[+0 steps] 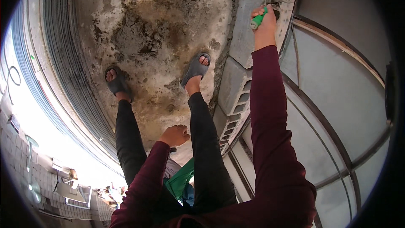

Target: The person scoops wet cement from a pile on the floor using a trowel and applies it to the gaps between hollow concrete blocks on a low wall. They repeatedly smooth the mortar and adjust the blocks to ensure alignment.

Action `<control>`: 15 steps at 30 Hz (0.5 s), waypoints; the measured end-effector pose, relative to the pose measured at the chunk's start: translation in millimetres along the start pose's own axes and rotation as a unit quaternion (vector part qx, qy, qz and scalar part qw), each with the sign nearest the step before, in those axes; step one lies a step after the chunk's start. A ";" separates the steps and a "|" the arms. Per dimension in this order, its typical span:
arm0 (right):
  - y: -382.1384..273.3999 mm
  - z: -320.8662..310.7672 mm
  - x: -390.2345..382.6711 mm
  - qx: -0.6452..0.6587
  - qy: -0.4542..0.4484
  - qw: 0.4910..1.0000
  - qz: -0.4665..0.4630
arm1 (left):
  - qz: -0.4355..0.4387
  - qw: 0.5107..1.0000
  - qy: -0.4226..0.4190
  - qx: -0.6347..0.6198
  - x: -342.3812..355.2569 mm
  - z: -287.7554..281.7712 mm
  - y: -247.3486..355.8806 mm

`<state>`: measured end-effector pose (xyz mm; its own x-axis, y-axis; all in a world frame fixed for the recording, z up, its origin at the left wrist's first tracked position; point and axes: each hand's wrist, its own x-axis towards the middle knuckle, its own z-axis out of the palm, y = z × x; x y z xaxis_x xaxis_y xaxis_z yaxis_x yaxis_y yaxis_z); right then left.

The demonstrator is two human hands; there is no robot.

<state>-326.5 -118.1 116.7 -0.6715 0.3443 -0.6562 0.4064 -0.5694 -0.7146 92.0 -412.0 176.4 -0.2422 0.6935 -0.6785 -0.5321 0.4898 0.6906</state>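
My right hand point(265, 22), stretched far ahead, is closed around the green handle of a trowel point(257, 19). Its blade is mostly hidden by the hand, at the top of a low wall of grey hollow concrete blocks point(244, 27). The handle's butt points back toward me and a little left. Rough mortar shows around the gap in the blocks beside that hand. My left hand point(175, 135) hangs low between my legs with its fingers curled in. Nothing sticks out of it, and it is well apart from the wall.
Wet grey mortar point(141, 38) is spread over the stained concrete floor ahead of my sandalled feet. A ribbed shutter-like wall point(63, 59) curves along the left. Right of the blocks stand pale panels point(333, 63) with a dark metal frame. Green cloth point(182, 181) lies behind my legs.
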 end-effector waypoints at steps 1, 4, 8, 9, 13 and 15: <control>3.7 0.5 0.3 0.003 0.012 1.000 -0.006 | 0.003 1.000 0.004 -0.001 0.2 1.7 -1.4; 38.2 7.4 -33.6 -0.096 0.042 0.993 -0.047 | -0.020 1.000 0.012 0.004 -1.0 1.4 1.0; 106.7 -3.5 -78.2 -0.312 0.073 0.947 -0.035 | -0.023 1.000 0.018 0.002 -0.2 8.9 -6.6; 128.2 -14.8 -78.2 -0.328 0.032 0.944 0.017 | -0.017 0.999 0.028 0.000 -0.4 12.2 -9.6; 182.8 -15.6 -26.5 -0.630 -0.075 0.764 0.118 | -0.014 0.999 0.033 0.011 -5.6 14.1 -8.2; 209.1 -15.0 22.6 -0.792 -0.166 0.574 -0.126 | -0.020 0.999 0.037 0.007 -7.9 21.4 -11.0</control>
<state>-247.4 -218.1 -51.2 -0.8072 -0.0437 -0.5887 0.1483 0.9503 -0.2738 117.2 -411.6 179.5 -0.2802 0.6330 -0.7216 -0.5309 0.5241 0.6659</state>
